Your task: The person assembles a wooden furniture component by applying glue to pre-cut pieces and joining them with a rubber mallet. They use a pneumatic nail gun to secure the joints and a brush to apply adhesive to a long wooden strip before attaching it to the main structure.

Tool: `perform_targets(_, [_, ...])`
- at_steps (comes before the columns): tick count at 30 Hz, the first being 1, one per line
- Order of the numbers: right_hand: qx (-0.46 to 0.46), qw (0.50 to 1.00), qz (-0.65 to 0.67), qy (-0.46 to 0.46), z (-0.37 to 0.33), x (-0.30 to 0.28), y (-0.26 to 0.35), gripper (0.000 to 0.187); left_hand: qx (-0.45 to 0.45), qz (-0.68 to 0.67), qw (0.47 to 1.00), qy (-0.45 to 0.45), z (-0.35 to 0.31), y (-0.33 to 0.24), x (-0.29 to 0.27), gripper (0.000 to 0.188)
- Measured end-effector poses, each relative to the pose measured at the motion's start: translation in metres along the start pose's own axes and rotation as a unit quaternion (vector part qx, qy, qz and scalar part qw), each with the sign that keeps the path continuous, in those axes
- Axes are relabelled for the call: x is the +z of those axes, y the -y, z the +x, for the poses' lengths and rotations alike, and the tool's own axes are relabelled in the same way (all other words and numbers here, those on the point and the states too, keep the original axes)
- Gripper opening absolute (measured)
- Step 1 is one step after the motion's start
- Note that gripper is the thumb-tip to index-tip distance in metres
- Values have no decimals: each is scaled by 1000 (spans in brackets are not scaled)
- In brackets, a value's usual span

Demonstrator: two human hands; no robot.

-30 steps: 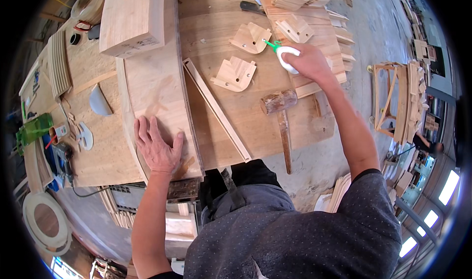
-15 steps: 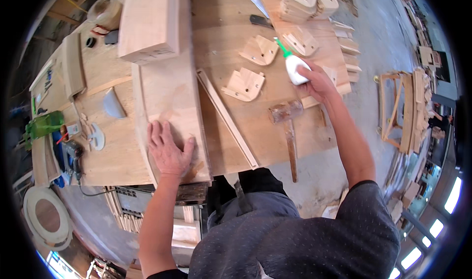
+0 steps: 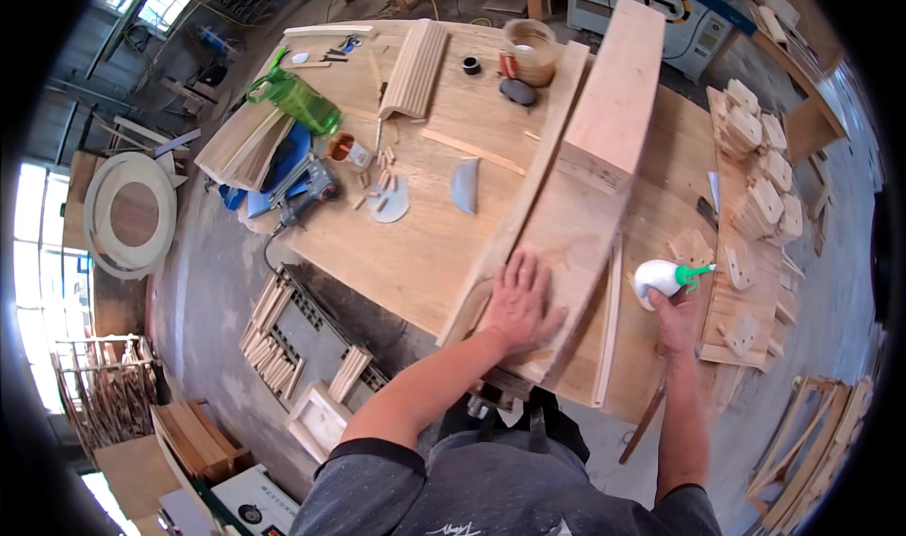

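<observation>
R hand (image 3: 677, 321) was clamped round the white bottle (image 3: 653, 276), held over the RH part of the counter (image 3: 415, 239), green nozzle (image 3: 694, 274) pointing right twd the shaped wood pcs (image 3: 758, 210); couldn't tell if tip touched anything. L hand (image 3: 522, 302) lay flat on the wide board (image 3: 574, 229), fingers spread, nothing gripped. Hands well apart. Big wood block (image 3: 613, 88) sat on far end of same board. Thin wood strip (image 3: 609, 319) lay btwn board & R hand; dark wooden handle (image 3: 645, 421) stuck out past near edge. Far L: power drill (image 3: 310, 193) + green jug (image 3: 302, 102).
</observation>
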State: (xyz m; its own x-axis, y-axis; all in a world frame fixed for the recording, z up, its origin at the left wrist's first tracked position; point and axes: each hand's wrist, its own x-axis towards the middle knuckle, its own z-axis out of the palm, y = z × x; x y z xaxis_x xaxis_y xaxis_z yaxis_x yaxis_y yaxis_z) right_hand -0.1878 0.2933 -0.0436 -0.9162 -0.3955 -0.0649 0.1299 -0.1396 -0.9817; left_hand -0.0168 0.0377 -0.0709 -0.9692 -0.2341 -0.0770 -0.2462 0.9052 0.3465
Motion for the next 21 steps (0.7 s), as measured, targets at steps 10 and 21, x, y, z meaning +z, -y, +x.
perform_targets(10, [49,997,-61,-5,-26,135,-26,62,-93,-79,957,-263,163,202,-61,92])
perform_targets(21, [103,980,-136,-101,-80,172,-9,64,-340,79,937,-3,334,316,-163,140])
